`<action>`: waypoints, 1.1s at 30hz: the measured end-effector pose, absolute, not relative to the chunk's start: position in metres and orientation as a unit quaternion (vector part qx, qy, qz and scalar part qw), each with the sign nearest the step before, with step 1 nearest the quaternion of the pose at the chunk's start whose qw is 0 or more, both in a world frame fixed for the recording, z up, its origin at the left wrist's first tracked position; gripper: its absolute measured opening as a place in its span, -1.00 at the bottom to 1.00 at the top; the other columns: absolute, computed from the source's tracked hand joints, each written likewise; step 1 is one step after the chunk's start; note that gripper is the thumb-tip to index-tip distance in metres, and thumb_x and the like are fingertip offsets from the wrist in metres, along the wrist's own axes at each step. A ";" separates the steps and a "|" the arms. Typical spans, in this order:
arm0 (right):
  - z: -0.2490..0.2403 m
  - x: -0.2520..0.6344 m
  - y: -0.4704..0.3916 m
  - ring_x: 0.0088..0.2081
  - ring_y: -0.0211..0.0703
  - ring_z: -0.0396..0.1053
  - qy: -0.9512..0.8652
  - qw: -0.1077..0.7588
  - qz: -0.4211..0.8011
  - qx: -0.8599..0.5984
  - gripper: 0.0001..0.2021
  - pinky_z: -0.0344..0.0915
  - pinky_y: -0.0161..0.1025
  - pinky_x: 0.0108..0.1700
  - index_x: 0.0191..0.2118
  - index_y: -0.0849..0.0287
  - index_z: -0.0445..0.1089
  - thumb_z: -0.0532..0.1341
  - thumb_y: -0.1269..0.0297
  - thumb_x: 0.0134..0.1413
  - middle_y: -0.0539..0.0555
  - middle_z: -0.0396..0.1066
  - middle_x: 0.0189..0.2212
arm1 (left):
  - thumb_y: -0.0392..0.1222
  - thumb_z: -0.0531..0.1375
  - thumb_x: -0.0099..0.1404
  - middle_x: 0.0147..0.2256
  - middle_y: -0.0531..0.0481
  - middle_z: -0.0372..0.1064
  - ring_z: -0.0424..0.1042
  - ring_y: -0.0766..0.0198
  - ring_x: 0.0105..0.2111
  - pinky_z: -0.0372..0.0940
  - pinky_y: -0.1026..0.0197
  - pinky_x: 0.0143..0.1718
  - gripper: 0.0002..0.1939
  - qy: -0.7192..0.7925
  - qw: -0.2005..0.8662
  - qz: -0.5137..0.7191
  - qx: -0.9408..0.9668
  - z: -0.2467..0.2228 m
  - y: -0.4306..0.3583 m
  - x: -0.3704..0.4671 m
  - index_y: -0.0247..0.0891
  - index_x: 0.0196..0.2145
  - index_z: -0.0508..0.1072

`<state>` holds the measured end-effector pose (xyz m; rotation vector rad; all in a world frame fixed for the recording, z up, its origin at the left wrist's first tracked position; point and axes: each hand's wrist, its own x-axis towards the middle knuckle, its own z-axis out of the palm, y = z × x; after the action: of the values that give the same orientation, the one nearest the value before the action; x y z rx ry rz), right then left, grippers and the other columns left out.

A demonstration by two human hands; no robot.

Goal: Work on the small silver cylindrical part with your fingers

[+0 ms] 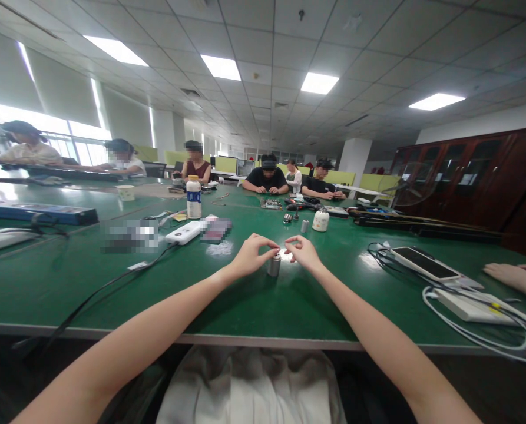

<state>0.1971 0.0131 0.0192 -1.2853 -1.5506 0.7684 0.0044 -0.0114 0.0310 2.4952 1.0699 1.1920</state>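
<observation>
A small silver metal cylinder [273, 267] stands upright on the green table in front of me. My left hand [254, 255] pinches at its top, thumb and index finger around the small end piece there. Just to the right, my right hand [304, 253] is closed, its fingertips drawn together close to the cylinder's top but apart from it. Whether a tiny part sits between those fingertips I cannot make out. Farther back stands a second silver cylinder [305, 226], beside a white patterned jar [320, 219]. Small metal parts [288, 218] lie to the left of it.
Left of my hands are a white power strip [184, 232] with a black cable and a white bottle [194, 198]. At right lie a black-screened device [425, 263], a white box [479, 306] and looped cables. Another person's hand [512, 275] rests at the right edge; several people sit opposite.
</observation>
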 end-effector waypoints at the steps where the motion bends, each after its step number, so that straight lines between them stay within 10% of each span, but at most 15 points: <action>1: 0.019 0.197 0.013 -0.61 -0.41 0.32 -0.633 0.477 0.317 -0.521 -0.88 0.31 -0.45 -0.57 -0.19 0.29 0.39 0.22 0.31 0.29 -0.08 0.40 -0.50 | -0.05 0.21 0.31 -0.20 -0.05 0.59 0.38 0.08 -0.10 0.19 0.08 0.02 -0.77 0.362 0.086 0.403 0.836 0.031 -0.010 0.004 -0.18 -0.23 0.62; 33: 0.026 0.192 0.000 -0.69 -0.39 0.32 -0.691 0.495 0.354 -0.391 -0.65 0.29 -0.44 -0.65 -0.16 0.20 0.40 0.42 0.30 -0.11 0.02 0.56 -0.46 | 0.05 0.34 0.12 -0.23 -0.02 0.59 0.47 0.04 -0.13 0.23 0.14 -0.09 -0.52 0.380 0.124 0.320 0.859 0.020 -0.002 0.000 -0.21 -0.04 0.51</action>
<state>0.1917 -0.0003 0.0259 -0.9473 -1.6746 0.8580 0.0001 -0.0021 0.0203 2.5048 1.1076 0.9341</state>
